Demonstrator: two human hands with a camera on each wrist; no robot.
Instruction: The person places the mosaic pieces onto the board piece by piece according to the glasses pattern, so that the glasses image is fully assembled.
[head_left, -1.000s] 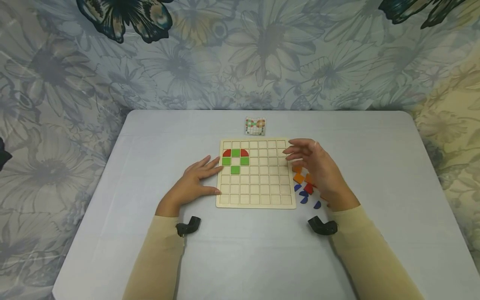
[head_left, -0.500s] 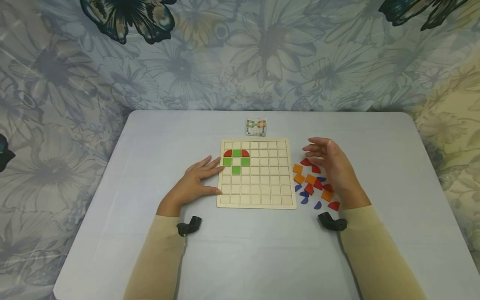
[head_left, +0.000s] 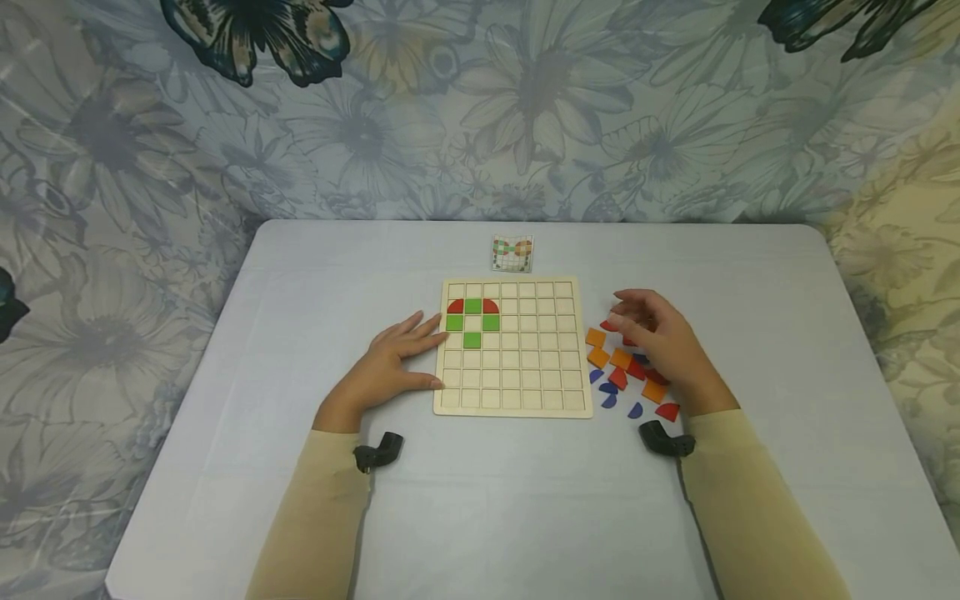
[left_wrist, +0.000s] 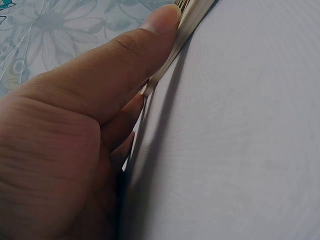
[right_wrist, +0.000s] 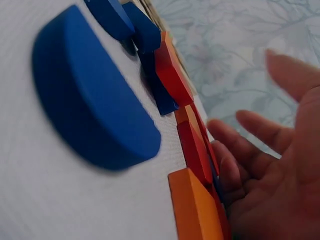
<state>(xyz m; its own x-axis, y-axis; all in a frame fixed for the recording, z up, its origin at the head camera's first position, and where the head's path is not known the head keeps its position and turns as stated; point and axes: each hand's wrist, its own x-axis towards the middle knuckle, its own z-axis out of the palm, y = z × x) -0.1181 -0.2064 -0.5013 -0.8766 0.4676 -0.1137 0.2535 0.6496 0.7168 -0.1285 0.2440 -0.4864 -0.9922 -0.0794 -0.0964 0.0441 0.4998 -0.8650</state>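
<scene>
A wooden grid board point(head_left: 517, 379) lies flat on the table. Several green squares point(head_left: 472, 340) and two red quarter-round pieces point(head_left: 491, 307) sit in its upper-left cells. My left hand point(head_left: 382, 367) rests against the board's left edge with fingers spread. In the left wrist view its thumb point(left_wrist: 125, 60) touches the board's rim. Right of the board, my right hand point(head_left: 660, 342) hovers over a loose pile, its thumb apart from the fingers in the right wrist view. Under it lie orange squares point(head_left: 621, 358), red quarter-rounds point(head_left: 667, 412) and blue half-rounds point(right_wrist: 95, 95), partly hidden.
A small pattern card point(head_left: 512, 253) lies beyond the board's far edge. White cloth covers the table point(head_left: 510, 517), and a floral-patterned backdrop point(head_left: 525, 125) stands behind it. A black wrist camera point(head_left: 666, 440) is worn on each wrist.
My right hand has moved right from the board's right edge to above the loose pieces, and its fingers and thumb have dipped lower. The left hand stays at the board's edge.
</scene>
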